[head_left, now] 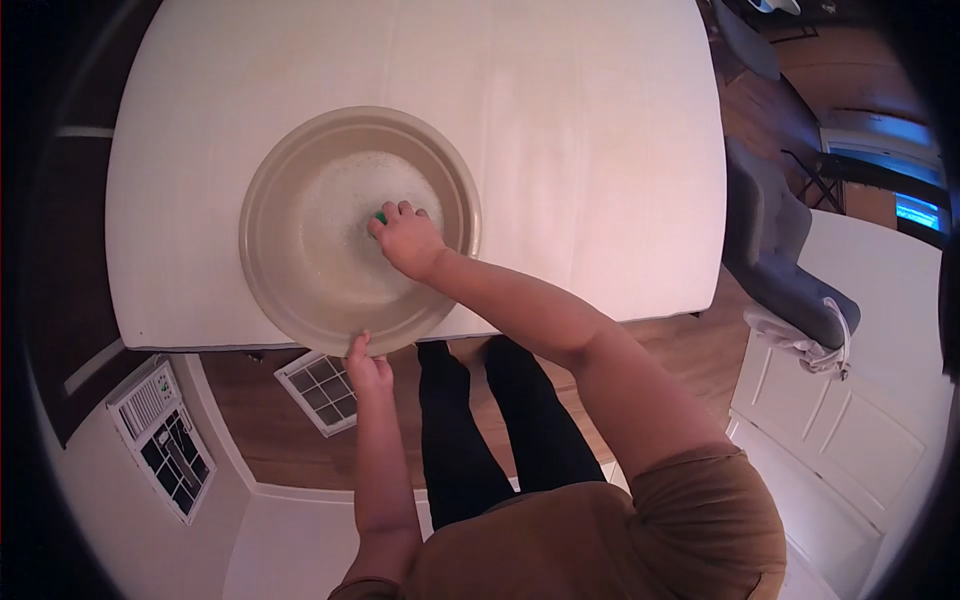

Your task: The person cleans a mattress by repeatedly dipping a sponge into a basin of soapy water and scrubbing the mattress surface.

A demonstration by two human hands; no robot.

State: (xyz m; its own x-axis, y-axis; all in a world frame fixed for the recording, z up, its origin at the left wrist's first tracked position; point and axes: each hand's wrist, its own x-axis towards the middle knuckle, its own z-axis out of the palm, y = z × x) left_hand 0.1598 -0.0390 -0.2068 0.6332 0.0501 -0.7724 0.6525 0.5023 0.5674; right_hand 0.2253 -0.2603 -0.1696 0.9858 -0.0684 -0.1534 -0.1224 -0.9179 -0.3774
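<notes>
A large round beige basin (290,240) stands on the white table, its near rim reaching past the table's front edge. Whitish suds or wet specks show on its inner floor. My left hand (368,366) grips the near rim of the basin from below, with a finger over the edge. Inside the basin, my right hand (408,240) is closed on a small green object (381,217), mostly hidden under the fingers, low over the basin's floor, right of its middle.
The white table (600,150) fills the upper part of the view. A grey chair (775,240) with a light cloth (800,335) on it stands to the right. A white-framed grid panel (320,392) lies below the table's front edge, left of my legs.
</notes>
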